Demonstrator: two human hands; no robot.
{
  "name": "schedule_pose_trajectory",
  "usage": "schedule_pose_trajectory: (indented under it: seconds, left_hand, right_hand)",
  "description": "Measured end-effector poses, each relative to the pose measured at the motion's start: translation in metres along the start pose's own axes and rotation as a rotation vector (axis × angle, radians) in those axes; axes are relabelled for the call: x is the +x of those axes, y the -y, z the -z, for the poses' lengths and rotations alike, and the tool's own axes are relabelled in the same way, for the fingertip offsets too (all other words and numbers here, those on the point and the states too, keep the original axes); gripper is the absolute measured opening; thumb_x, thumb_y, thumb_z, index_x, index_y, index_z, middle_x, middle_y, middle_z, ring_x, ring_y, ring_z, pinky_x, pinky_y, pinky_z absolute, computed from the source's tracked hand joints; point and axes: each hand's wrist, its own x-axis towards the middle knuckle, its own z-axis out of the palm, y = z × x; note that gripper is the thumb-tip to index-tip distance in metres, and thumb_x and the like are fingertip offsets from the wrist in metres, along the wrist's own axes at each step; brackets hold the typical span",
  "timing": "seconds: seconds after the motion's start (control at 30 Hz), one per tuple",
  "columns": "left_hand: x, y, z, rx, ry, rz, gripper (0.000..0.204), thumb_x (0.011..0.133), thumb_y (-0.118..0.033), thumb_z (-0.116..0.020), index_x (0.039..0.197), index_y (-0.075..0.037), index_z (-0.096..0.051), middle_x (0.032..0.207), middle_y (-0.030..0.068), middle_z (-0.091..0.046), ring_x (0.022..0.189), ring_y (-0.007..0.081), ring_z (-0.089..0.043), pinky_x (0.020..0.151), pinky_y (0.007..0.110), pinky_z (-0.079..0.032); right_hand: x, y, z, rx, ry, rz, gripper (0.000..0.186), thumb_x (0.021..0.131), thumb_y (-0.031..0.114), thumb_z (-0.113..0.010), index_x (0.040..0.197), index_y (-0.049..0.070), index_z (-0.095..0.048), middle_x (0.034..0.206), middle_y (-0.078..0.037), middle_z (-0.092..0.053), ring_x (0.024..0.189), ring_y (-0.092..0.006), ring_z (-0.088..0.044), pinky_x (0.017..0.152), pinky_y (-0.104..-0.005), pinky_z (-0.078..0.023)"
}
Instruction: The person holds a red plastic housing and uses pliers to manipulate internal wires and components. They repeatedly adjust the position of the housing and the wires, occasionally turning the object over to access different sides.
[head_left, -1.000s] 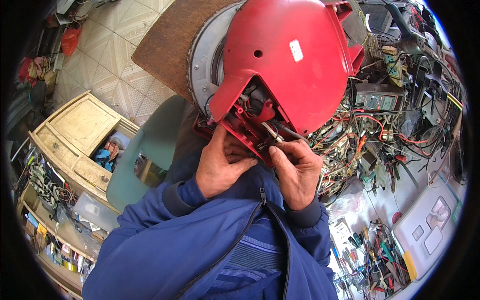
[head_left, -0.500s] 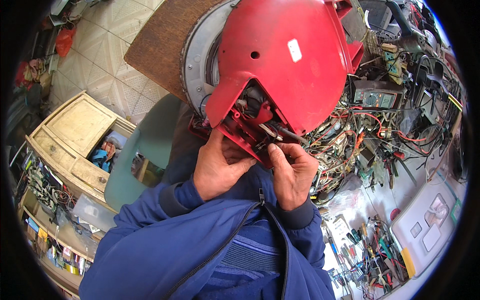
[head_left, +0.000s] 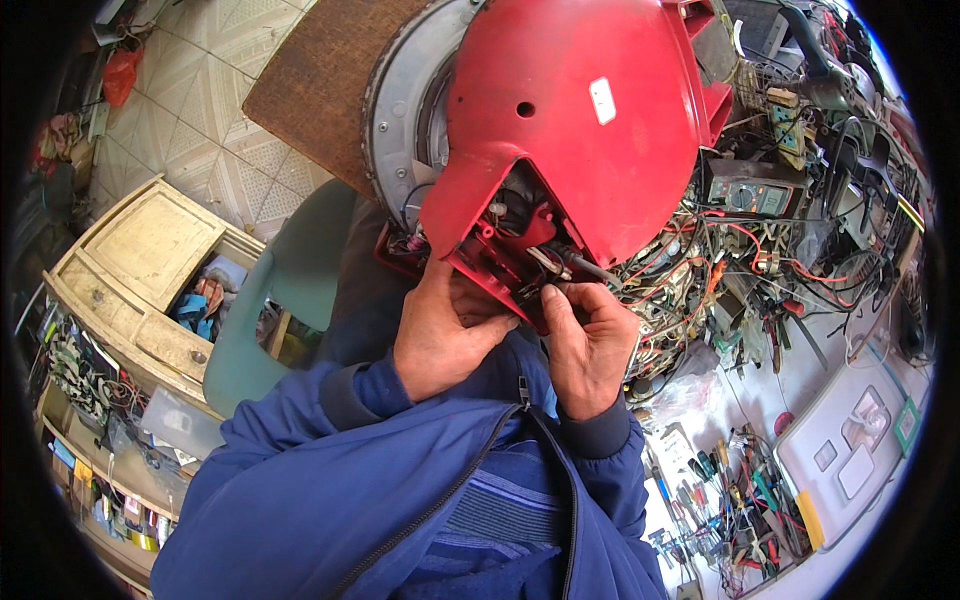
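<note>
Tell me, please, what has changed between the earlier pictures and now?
Little: the red plastic housing sits slightly further right in the picture, nearer the multimeter. No grasp visibly changes; the left hand and right hand stay at its lower edge.

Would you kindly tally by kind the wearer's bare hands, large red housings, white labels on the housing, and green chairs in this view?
Hands: 2 (left hand, right hand)
Red housing: 1
White label: 1
Green chair: 1
Total: 5
</note>
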Motion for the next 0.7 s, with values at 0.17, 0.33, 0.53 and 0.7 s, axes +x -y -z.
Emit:
schedule_pose_trajectory:
  seconds: [0.17,0.33,0.53,0.7]
  left_hand:
    - [-0.001,0.004,0.000,0.025,-0.019,-0.018,0.081,0.087,0.013,-0.075,0.154,-0.007,-0.033,0.124,0.0177,-0.071,0.114,0.0260,-0.074,0.099,0.039,-0.061]
    - [-0.002,0.004,-0.001,0.005,-0.046,-0.024,0.084,0.087,0.012,-0.076,0.156,-0.007,-0.031,0.122,0.0175,-0.072,0.113,0.0266,-0.074,0.099,0.038,-0.060]
    - [-0.002,0.007,-0.003,-0.030,-0.060,-0.030,0.084,0.088,0.010,-0.077,0.156,-0.007,-0.031,0.123,0.0174,-0.071,0.112,0.0263,-0.074,0.098,0.038,-0.061]
    - [-0.002,0.005,-0.007,-0.039,-0.067,-0.022,0.084,0.088,0.010,-0.076,0.156,-0.007,-0.029,0.127,0.0176,-0.068,0.112,0.0259,-0.074,0.097,0.037,-0.061]
  right_hand:
    - [0.003,0.007,0.001,-0.185,-0.017,0.146,0.015,0.092,0.006,-0.075,0.089,-0.007,-0.070,0.072,-0.010,-0.066,0.065,-0.0132,-0.061,0.061,-0.0307,-0.049]
    - [0.005,0.018,0.001,-0.229,-0.012,0.076,0.014,0.088,0.010,-0.076,0.082,-0.002,-0.070,0.076,-0.017,-0.064,0.067,-0.0337,-0.065,0.063,-0.0416,-0.050]
    - [0.005,0.012,0.004,-0.262,0.022,0.054,0.017,0.088,0.009,-0.074,0.081,-0.005,-0.070,0.068,-0.013,-0.065,0.062,-0.0203,-0.062,0.060,-0.0348,-0.048]
    - [0.006,0.014,0.003,-0.217,0.013,0.056,0.016,0.087,0.009,-0.075,0.081,-0.005,-0.070,0.068,-0.014,-0.065,0.061,-0.0200,-0.062,0.060,-0.0347,-0.048]
